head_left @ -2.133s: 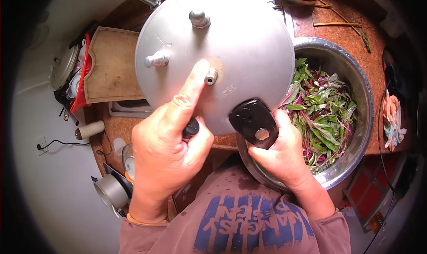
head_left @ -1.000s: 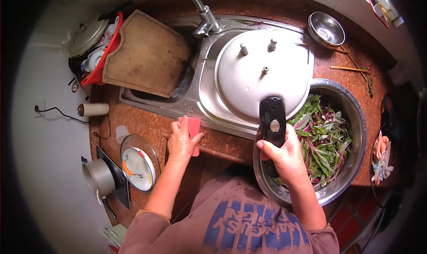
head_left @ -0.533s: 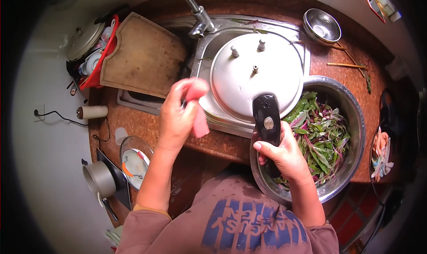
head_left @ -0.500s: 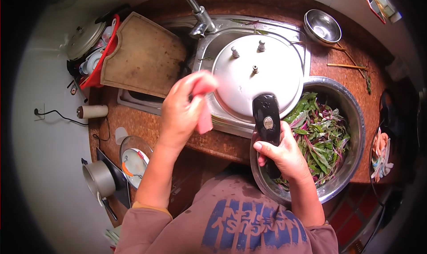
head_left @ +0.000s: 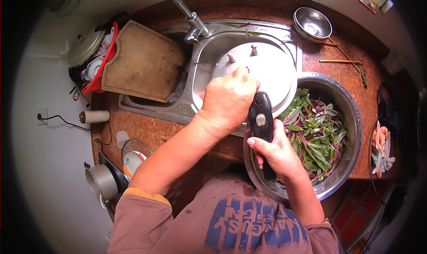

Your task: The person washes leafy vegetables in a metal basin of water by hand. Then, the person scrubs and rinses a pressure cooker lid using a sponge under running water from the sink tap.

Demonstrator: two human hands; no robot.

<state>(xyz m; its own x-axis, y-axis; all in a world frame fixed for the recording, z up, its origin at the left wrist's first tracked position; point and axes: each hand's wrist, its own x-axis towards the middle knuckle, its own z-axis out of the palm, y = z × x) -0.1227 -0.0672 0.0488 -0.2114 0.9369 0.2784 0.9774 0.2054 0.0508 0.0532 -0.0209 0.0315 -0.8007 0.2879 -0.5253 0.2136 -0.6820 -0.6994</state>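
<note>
My right hand [head_left: 281,154] is wrapped round the black handle [head_left: 261,120] of a pale pressure cooker lid [head_left: 278,74], which is held over the sink. My left hand [head_left: 231,96] is closed on the lid's top, its fingertips near the small central vent. A sliver of pink cloth [head_left: 202,95] shows at its left side; the hand hides the rest. Two metal valve knobs [head_left: 254,50] stick up on the lid's far part. Below and right of the handle, a steel basin [head_left: 353,120] holds green and purple leafy vegetables [head_left: 316,138].
A wooden cutting board [head_left: 144,60] leans across the left sink bowl, against a red basket [head_left: 106,58]. The faucet [head_left: 194,27] rises behind the sink [head_left: 207,54]. Steel bowls [head_left: 312,23] and chopsticks [head_left: 333,61] lie at the back right. A pot [head_left: 101,181] stands lower left.
My left hand has moved right with the pink cloth, from beside the lid onto its top. The right hand keeps its hold on the handle. The view has shifted slightly.
</note>
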